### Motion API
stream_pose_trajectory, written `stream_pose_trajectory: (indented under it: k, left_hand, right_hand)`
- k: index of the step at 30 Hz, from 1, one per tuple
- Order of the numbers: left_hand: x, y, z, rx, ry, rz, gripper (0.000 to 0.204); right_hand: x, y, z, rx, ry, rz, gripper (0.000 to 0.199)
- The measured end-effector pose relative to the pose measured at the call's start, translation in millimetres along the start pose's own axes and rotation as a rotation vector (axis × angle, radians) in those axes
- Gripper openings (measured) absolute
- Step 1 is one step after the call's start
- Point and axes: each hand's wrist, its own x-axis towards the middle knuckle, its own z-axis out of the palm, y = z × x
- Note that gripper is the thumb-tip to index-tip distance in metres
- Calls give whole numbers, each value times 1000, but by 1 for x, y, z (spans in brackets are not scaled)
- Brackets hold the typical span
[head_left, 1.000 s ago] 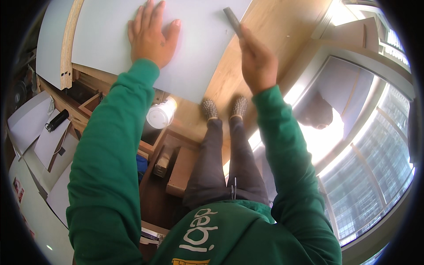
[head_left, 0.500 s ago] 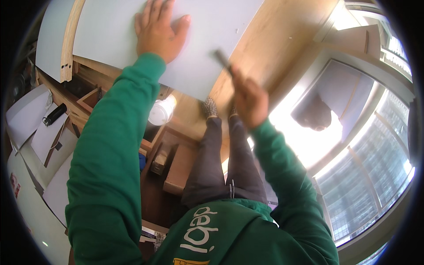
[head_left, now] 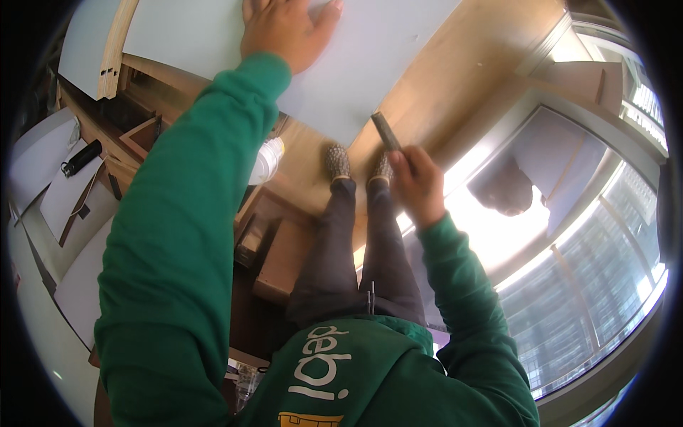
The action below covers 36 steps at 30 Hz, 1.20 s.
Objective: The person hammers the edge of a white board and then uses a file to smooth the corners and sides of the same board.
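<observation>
A pale grey-white flat panel [head_left: 341,78] lies ahead of me at the top of the view. My left hand [head_left: 288,28] rests on it, fingers stretched out and thumb spread; the fingertips are partly cut off by the upper edge. In my right hand [head_left: 418,183], closed fingers grip a short dark grey bar-shaped tool [head_left: 385,131], which points up and to the left. Its far end shows near the panel's right edge, apparently in the air; its exact kind I cannot make out.
Light wood [head_left: 455,67] borders the panel on the right. A white tub [head_left: 267,162] sits beneath my left forearm, near open wooden compartments [head_left: 279,260]. A black bottle [head_left: 82,158] lies on boards at the left. My feet [head_left: 337,162] stand below the panel; a bright window [head_left: 583,277] is at right.
My left hand has shifted right and farther away on the panel. The right hand has drawn back toward me with the bar-shaped tool, and its motion blur is gone.
</observation>
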Motion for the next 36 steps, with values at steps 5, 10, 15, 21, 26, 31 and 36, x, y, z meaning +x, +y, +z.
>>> stream_pose_trajectory:
  k: [5,10,15,21,26,31,36]
  left_hand:
    - [-2,0,3,4,5,-2,63]
    - [-3,0,3,34,-8,-12,63]
    - [0,3,2,34,-54,-46,64]
    - [0,8,-2,59,-67,-55,64]
    - [1,7,-1,56,-81,-58,64]
    - [1,3,3,95,-63,-50,64]
    - [0,1,2,58,-63,-42,65]
  right_hand:
    - [6,-5,14,-59,54,-99,27]
    - [34,-29,24,123,65,-63,30]
    - [1,-5,28,39,148,-106,31]
    - [41,-28,18,170,100,17,32]
    - [8,-12,21,-6,171,-72,34]
    - [64,-39,10,236,107,-34,37]
    - [21,-18,22,-36,166,-37,35]
